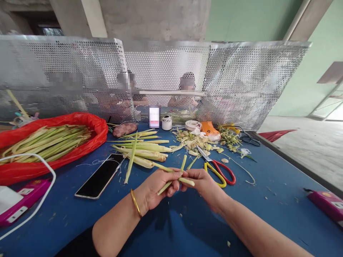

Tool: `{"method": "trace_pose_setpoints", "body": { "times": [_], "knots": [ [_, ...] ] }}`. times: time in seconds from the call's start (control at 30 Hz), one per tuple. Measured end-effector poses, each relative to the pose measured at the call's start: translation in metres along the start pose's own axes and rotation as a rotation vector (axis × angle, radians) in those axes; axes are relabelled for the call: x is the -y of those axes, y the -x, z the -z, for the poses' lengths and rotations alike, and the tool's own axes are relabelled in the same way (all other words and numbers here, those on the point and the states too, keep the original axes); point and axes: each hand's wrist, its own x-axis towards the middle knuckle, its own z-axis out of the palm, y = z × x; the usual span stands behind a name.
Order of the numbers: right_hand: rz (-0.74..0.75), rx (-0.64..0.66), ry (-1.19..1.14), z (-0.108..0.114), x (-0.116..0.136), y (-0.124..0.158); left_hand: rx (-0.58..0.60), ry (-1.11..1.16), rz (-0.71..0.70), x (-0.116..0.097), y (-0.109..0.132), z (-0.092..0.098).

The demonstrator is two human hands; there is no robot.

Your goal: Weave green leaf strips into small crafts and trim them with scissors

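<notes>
Crossed pale green leaf strips (187, 182) are pinched between both hands above the near part of the blue table. My left hand (158, 185), with a gold bangle on the wrist, has its thumb and fingers closed on the strips. From the other side, the fingers of my right hand (200, 178) grip them close to the crossing. Just beyond my hands lie bundles of folded green leaves (147, 153). Scissors (219, 171) with one red and one yellow handle rest open beside my right hand. Some of my fingertips are hidden behind the strips.
On the left, a red plastic bag (91, 121) holds many long leaves, with a smartphone (100, 176) nearby. Scraps (193, 141), a tape roll (193, 125) and a spool (166, 122) are farther back. Purple power strips (26, 200) flank me. People sit behind a perforated metal screen (166, 60).
</notes>
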Motion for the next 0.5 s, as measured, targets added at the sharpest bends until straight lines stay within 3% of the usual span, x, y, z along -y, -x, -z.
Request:
{"method": "trace_pose_setpoints", "body": {
  "times": [0.17, 0.4, 0.5],
  "knots": [
    [-0.007, -0.012, 0.03, -0.004, -0.0038, 0.0012, -0.063, -0.242, -0.105, 0.0012, 0.0033, -0.0016],
    [-0.053, -0.043, 0.079, -0.0046, -0.0058, 0.001, -0.106, -0.358, -0.153, 0.001, 0.0051, -0.0075],
    [-0.017, -0.022, 0.033, -0.0044, -0.0028, 0.0, -0.098, -0.278, -0.184, 0.0032, 0.0024, -0.0066]
  ]
}}
